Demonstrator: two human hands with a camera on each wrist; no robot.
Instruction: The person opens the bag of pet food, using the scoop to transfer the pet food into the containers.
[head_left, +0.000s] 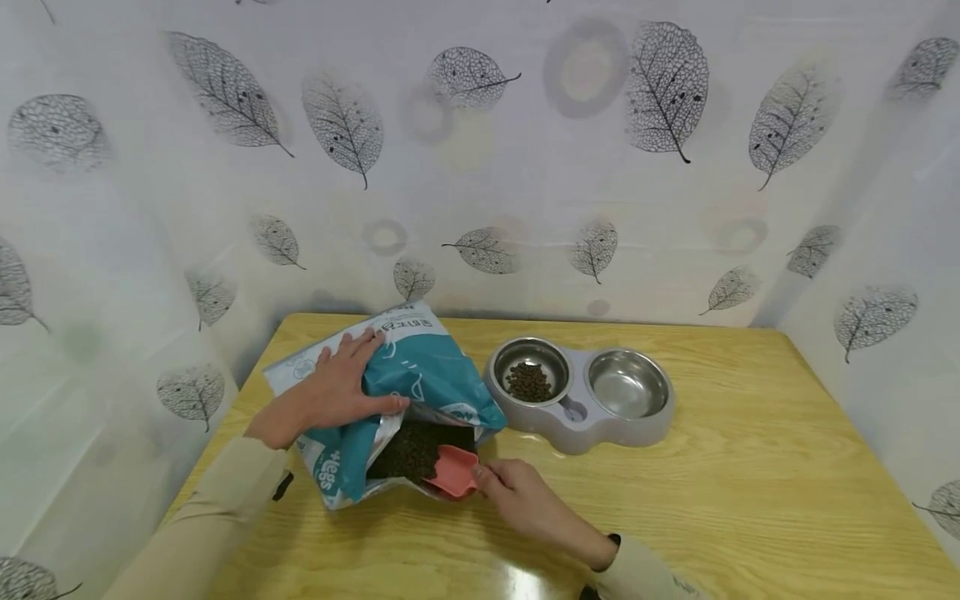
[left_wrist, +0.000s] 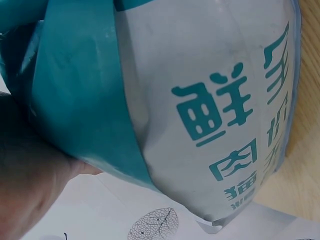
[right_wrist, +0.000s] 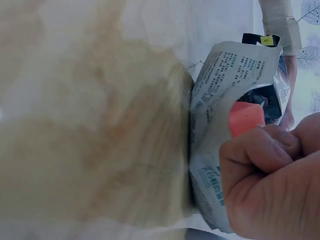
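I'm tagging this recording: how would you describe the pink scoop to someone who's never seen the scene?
On the yellow wood-grain table, find the teal-and-white plastic bag lying left of the grey two-bowl stand. The small coral-pink scoop is held at the bag's open mouth, against dark brown pellets. Its solid pink sets it apart from both.

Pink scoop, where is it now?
In the head view, lower middle: the pink scoop sits at the right side of the open mouth of the teal-and-white bag, against the brown kibble, gripped by the right hand.
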